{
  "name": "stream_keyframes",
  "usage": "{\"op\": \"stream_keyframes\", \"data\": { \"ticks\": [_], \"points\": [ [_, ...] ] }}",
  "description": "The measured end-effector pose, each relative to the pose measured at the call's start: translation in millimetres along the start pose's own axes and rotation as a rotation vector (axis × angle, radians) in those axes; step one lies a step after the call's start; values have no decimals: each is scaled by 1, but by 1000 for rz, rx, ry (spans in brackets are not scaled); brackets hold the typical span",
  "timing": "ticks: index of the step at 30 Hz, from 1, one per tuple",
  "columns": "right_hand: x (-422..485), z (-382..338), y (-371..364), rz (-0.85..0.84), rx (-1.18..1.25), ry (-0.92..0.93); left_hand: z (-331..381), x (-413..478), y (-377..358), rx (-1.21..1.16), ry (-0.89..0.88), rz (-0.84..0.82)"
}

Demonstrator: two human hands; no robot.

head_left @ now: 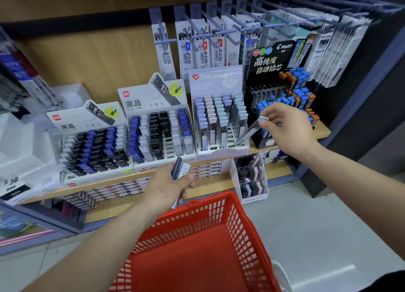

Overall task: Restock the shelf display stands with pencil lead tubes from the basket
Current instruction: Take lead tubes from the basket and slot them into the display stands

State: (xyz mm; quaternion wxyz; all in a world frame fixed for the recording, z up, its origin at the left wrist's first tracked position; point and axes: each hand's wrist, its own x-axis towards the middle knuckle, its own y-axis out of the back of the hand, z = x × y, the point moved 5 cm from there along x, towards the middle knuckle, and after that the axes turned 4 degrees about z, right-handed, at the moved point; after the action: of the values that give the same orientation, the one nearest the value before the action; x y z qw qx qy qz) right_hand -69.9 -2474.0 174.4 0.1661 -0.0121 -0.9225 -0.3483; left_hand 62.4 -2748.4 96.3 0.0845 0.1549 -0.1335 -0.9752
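Head camera is showing right-hand grip (287, 131) pinching a tilted lead tube (248, 133) at the pastel stand (221, 152), left-hand grip (166, 187) clutching spare tubes (180, 170).

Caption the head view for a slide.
Right hand pinches a tube at the pastel stand; left hand grips more tubes near the red basket.

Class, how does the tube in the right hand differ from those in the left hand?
The right hand pinches one clear tube by its cap, slanting down to the pastel stand; the left hand grips at least two tubes, one dark blue, roughly upright. All are slim.
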Motion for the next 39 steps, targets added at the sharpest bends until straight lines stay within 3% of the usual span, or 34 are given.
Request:
{"op": "stream_keyframes", "data": {
  "ticks": [12, 21, 31, 39],
  "points": [
    [4, -5, -5, 8, -75, 93, 2, 0, 0, -1, 1, 1],
    [6, 3, 0, 34, -58, 36, 5, -3, 3, -29, -3, -12],
    [10, -10, -22, -13, -193, 259, 10, -8, 3, -38, -23, -18],
    [12, -8, -34, 0, -208, 273, 17, -14, 11, -93, -45, 26]
  ]
}}
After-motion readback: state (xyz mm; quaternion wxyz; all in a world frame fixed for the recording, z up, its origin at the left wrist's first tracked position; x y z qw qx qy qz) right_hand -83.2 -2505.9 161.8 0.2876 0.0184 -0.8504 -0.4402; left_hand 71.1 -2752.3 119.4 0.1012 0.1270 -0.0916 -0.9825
